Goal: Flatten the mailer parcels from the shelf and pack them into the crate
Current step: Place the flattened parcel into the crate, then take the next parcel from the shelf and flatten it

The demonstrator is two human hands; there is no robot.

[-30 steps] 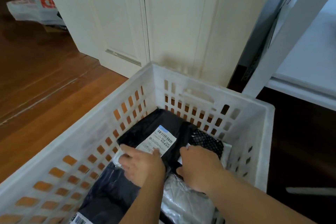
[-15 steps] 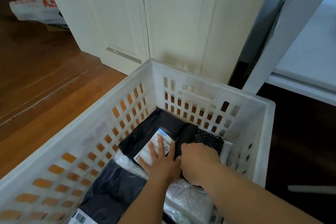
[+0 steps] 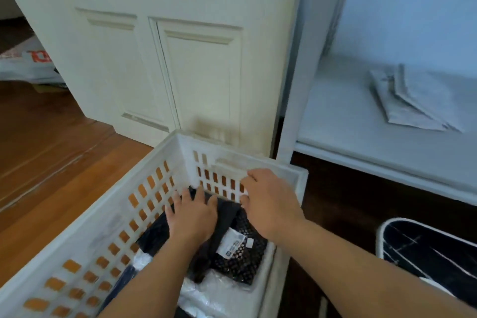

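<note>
2 flat-fingered hands, left hand (image 3: pixel 192 217) on black mailer (image 3: pixel 224 217), right hand (image 3: pixel 268 201) over crate (image 3: pixel 103 217).

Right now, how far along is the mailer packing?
Done: several mailers lie in the white crate, including a black bubble mailer and a clear one. In hand: the left hand presses a black mailer flat; the right hand hovers open above. Left: a grey mailer sits on the shelf.
</note>
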